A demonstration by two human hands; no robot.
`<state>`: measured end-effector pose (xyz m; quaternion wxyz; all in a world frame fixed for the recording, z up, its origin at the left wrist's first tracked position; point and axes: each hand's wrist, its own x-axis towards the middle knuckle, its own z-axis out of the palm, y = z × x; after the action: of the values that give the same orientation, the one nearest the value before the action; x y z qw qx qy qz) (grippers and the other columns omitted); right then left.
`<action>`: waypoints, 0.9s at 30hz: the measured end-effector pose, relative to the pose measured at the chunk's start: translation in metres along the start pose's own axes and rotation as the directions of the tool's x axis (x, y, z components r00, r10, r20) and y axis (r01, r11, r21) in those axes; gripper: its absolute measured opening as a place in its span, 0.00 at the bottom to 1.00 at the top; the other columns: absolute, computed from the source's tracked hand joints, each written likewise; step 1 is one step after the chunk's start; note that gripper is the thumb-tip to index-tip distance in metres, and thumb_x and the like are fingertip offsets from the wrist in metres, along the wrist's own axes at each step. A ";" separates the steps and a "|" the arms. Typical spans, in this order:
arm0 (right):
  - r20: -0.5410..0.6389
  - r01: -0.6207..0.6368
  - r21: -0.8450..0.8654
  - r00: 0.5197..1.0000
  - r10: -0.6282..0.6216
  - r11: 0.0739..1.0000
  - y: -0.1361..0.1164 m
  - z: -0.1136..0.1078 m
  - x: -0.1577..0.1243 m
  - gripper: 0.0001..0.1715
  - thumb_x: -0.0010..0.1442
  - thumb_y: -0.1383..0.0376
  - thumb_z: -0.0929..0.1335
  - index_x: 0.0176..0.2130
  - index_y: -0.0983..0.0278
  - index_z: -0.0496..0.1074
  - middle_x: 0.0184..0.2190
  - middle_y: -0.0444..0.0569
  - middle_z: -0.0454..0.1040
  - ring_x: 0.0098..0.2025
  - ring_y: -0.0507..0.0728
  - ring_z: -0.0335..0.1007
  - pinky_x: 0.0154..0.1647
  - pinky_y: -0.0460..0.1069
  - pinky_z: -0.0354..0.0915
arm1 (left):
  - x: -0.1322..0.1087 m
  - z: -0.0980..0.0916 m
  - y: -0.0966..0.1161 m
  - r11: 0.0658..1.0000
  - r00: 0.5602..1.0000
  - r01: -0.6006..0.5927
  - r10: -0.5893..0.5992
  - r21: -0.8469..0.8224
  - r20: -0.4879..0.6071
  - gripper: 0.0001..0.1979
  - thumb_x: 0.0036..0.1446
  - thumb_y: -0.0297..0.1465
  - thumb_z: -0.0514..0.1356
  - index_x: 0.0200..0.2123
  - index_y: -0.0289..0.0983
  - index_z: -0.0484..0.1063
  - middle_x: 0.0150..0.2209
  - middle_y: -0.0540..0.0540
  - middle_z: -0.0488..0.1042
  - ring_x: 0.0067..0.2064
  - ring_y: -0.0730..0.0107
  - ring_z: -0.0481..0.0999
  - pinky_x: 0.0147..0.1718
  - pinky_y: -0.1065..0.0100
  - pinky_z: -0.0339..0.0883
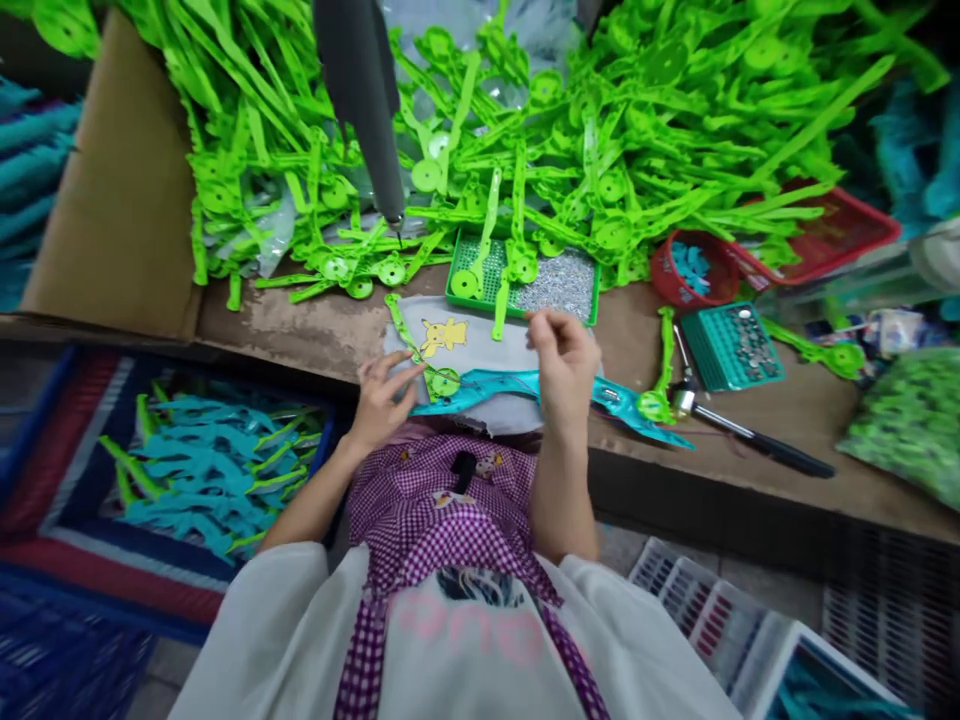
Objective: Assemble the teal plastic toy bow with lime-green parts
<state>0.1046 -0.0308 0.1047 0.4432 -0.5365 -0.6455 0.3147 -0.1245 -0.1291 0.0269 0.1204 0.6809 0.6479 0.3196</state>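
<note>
A long teal plastic part lies across a grey cloth with a yellow cartoon figure. On its left end rests a lime-green arm with a round disc; a thin cord or wire runs near the disc. My left hand is at this end, fingertips and thumb closed on the green arm's edge. Above the middle of the teal part my right hand is raised, thumb and fingers pinched together. What it pinches is too small to see. Another green disc arm sits on the teal part's right end.
Lime-green arms are heaped at the back. A green tray holds small metal pieces. A powered screwdriver hangs overhead. To the right are a hammer, a teal tray of metal parts and a red bowl. A crate stands lower left.
</note>
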 end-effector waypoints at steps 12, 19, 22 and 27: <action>0.521 0.213 -0.232 0.851 -0.063 0.949 0.009 0.060 -0.034 0.18 0.71 0.58 0.61 0.39 0.61 0.76 0.37 0.53 0.79 0.41 0.60 0.74 0.45 0.53 0.65 | 0.057 -0.014 -0.064 0.937 0.969 0.245 -0.245 -0.248 0.034 0.12 0.58 0.36 0.63 0.41 0.37 0.82 0.39 0.43 0.82 0.37 0.65 0.78 0.41 0.64 0.72; 0.544 0.223 -0.381 0.839 0.023 0.897 0.005 0.123 -0.010 0.20 0.68 0.57 0.65 0.54 0.64 0.73 0.51 0.60 0.75 0.48 0.64 0.73 0.48 0.56 0.66 | 0.063 -0.001 -0.069 0.902 0.955 0.295 -0.267 -0.315 0.131 0.22 0.53 0.29 0.66 0.53 0.36 0.78 0.40 0.44 0.81 0.31 0.71 0.74 0.37 0.68 0.71; 0.558 0.219 -0.385 0.829 0.038 0.897 0.012 0.137 -0.003 0.19 0.67 0.60 0.64 0.54 0.63 0.72 0.49 0.60 0.76 0.48 0.64 0.72 0.48 0.57 0.66 | 0.065 -0.004 -0.071 0.935 0.971 0.210 -0.167 -0.285 0.168 0.23 0.56 0.28 0.65 0.56 0.38 0.76 0.45 0.43 0.80 0.33 0.70 0.75 0.43 0.65 0.72; 0.550 0.207 -0.361 0.834 0.029 0.909 0.018 0.136 -0.004 0.16 0.67 0.60 0.64 0.50 0.64 0.73 0.44 0.57 0.79 0.45 0.62 0.72 0.48 0.55 0.65 | 0.077 -0.013 -0.075 0.974 0.966 0.033 0.028 -0.226 0.258 0.17 0.59 0.27 0.63 0.52 0.40 0.78 0.49 0.42 0.78 0.48 0.62 0.77 0.53 0.58 0.70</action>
<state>-0.0114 -0.0215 0.0327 0.1348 -0.4735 -0.8202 0.2914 -0.1960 -0.0481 0.0145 0.2820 0.6976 0.5864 0.3000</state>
